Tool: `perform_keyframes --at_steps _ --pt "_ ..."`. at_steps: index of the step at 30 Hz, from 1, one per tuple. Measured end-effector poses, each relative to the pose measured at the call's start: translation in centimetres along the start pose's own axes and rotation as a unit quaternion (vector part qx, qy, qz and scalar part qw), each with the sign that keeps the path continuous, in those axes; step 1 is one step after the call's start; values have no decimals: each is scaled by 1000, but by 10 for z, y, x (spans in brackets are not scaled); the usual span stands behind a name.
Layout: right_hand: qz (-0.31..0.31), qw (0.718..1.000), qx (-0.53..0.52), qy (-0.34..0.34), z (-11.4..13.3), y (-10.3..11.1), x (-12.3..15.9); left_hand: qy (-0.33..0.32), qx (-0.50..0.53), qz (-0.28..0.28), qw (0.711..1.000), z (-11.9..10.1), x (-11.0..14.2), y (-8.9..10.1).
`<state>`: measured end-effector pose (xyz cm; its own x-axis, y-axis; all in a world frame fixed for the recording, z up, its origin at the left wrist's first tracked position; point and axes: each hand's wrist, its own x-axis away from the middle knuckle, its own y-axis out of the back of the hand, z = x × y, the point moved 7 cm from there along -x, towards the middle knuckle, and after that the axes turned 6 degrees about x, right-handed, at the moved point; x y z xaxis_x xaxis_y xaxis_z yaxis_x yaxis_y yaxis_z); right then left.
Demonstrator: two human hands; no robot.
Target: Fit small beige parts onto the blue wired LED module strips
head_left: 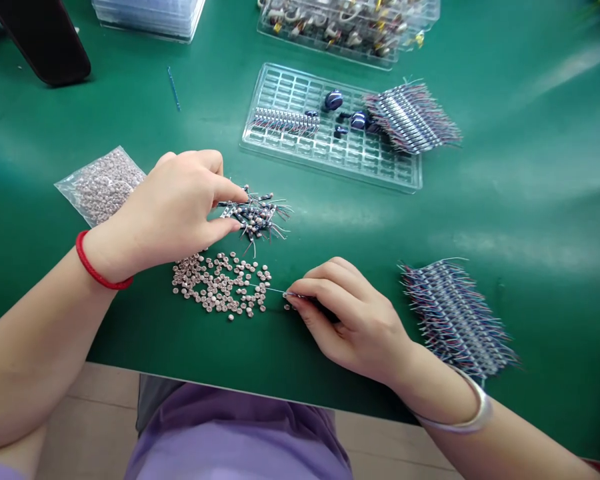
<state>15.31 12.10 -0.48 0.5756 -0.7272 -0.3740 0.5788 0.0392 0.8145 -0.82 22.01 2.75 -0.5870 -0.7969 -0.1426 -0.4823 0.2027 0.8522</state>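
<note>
Hands (353,317) apart, pieces (223,285) between; table edge (113,365) near

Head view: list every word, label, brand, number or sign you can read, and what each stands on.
None can be read.
The clear bag and clear tray show no legible print.
Any marks on the loosely piled wired parts are too small to read.

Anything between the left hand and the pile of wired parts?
Nothing visible stands in the way: the left hand has its thumb and forefinger, spread apart, at the left side of the pile of wired parts. The loose pale beads lie nearer the person, clear of the fingertips.
</note>
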Motion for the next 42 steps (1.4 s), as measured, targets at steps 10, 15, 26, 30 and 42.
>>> perform_keyframes --at_steps 10,15,26,30,42 --pt "20 999 26 6 7 -1 -3 -7 11 -2 1000 -5 0 -1" --pt "31 999 18 -13 2 0 -5 -5 17 -2 1000 -4 0 -2" --pt "-35 930 -266 -251 -27 15 -3 -19 242 126 962 -50 16 -43" --pt "-39 899 -338 -275 -30 13 -2 -16 292 90 952 -59 19 -45" --pt "-112 943 -295 -104 -18 28 -5 -31 276 38 960 -62 23 -34"
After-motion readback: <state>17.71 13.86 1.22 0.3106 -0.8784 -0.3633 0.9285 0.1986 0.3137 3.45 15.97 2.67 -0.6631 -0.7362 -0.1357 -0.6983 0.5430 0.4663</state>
